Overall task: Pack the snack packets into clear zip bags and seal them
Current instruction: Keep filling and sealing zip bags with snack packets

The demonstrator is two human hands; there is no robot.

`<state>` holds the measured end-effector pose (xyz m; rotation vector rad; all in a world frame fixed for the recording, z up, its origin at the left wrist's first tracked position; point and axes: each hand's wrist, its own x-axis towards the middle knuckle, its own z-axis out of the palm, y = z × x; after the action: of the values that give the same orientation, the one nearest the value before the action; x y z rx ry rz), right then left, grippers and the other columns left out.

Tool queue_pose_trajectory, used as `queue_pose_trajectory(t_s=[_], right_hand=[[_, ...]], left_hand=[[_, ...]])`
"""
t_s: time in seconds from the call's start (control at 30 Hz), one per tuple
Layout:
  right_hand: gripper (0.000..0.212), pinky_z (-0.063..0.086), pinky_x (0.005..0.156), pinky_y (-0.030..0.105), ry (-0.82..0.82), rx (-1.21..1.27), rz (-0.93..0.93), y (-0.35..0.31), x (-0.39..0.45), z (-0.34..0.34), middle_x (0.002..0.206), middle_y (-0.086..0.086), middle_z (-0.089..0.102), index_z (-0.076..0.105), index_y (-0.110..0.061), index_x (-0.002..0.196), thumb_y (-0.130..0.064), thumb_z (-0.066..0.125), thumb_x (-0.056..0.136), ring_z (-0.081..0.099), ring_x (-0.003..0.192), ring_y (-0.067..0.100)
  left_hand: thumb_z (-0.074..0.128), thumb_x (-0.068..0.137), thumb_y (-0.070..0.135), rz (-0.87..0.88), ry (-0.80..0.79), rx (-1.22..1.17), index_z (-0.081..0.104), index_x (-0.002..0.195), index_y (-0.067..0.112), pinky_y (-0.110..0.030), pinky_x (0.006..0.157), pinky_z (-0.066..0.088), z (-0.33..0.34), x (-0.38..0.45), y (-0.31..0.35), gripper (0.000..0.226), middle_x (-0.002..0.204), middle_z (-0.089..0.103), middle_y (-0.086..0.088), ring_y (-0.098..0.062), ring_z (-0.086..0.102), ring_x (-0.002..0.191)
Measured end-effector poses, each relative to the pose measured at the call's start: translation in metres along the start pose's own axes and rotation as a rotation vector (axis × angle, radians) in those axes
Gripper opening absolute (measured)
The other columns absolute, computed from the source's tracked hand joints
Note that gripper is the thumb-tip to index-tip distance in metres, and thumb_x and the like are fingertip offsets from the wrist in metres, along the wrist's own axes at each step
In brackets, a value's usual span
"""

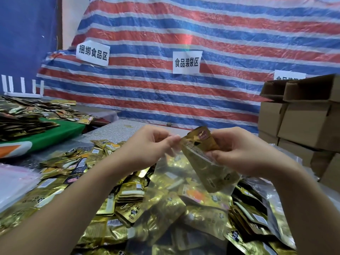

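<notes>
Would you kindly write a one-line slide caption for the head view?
Both hands hold a clear zip bag with gold snack packets inside, above a heap of loose packets.

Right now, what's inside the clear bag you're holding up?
Gold snack packets show through the clear bag, which the left hand and right hand pinch at its top. One packet pokes out. How many are inside is hidden, since they overlap.

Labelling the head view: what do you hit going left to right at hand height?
Green mat → left hand → zip bag with gold packets, pinched by both hands → right hand → cardboard boxes.
</notes>
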<state>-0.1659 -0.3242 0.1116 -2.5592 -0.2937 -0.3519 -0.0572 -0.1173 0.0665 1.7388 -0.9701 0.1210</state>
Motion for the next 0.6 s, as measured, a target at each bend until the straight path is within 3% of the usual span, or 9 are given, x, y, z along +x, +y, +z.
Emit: queue_pose_trajectory(t_s=[0.17, 0.27, 0.37, 0.43, 0.53, 0.6], right_hand=[[0.005, 0.055, 0.066, 0.037, -0.191, -0.232, 0.028, -0.006, 0.0, 0.009, 0.081, -0.003, 0.07, 0.07, -0.024, 0.09, -0.022, 0.066, 0.093, 0.065, 0.073, 0.01], [0.006, 0.047, 0.056, 0.02, -0.112, -0.246, 0.034, -0.007, 0.002, 0.015, 0.07, -0.019, 0.068, 0.071, -0.031, 0.089, -0.03, 0.067, 0.093, 0.062, 0.064, -0.003], [0.008, 0.047, 0.062, 0.017, -0.01, -0.239, 0.017, -0.008, 0.002, 0.013, 0.077, -0.014, 0.071, 0.073, -0.029, 0.092, -0.031, 0.066, 0.094, 0.064, 0.068, -0.004], [0.02, 0.041, 0.056, 0.016, 0.032, -0.233, -0.037, -0.01, 0.001, 0.011, 0.069, -0.013, 0.068, 0.074, -0.025, 0.083, -0.029, 0.061, 0.098, 0.057, 0.058, -0.001], [0.031, 0.039, 0.049, 0.023, 0.119, -0.153, -0.094, -0.012, -0.001, 0.008, 0.068, 0.001, 0.069, 0.074, -0.02, 0.08, -0.036, 0.054, 0.097, 0.051, 0.048, 0.012], [0.03, 0.054, 0.059, 0.044, 0.204, -0.073, -0.14, -0.013, -0.003, 0.006, 0.073, 0.006, 0.072, 0.075, -0.022, 0.084, -0.039, 0.053, 0.095, 0.063, 0.061, 0.027]], left_hand=[[0.057, 0.097, 0.026, 0.029, -0.056, -0.025, 0.078, 0.09, 0.016, -0.022, 0.066, 0.052, 0.007, -0.003, 0.006, 0.025, 0.078, 0.075, -0.003, -0.008, 0.066, 0.068], [0.056, 0.099, 0.024, 0.014, -0.036, -0.068, 0.077, 0.091, 0.013, -0.022, 0.064, 0.054, 0.01, -0.003, 0.006, 0.025, 0.078, 0.076, 0.0, -0.012, 0.069, 0.069], [0.054, 0.099, 0.024, -0.001, 0.029, -0.117, 0.075, 0.089, 0.013, -0.025, 0.057, 0.053, 0.011, -0.001, 0.005, 0.026, 0.077, 0.076, 0.0, -0.015, 0.071, 0.064], [0.054, 0.099, 0.027, 0.02, 0.084, -0.143, 0.074, 0.086, 0.015, -0.026, 0.055, 0.053, 0.01, -0.001, 0.006, 0.026, 0.077, 0.075, -0.001, -0.017, 0.071, 0.061], [0.054, 0.097, 0.032, 0.066, 0.139, -0.209, 0.073, 0.087, 0.014, -0.027, 0.054, 0.054, 0.007, -0.002, 0.01, 0.028, 0.08, 0.076, -0.003, -0.019, 0.071, 0.059], [0.054, 0.093, 0.039, 0.106, 0.175, -0.244, 0.073, 0.088, 0.012, -0.027, 0.053, 0.053, 0.005, -0.003, 0.013, 0.033, 0.081, 0.075, -0.003, -0.02, 0.071, 0.058]])
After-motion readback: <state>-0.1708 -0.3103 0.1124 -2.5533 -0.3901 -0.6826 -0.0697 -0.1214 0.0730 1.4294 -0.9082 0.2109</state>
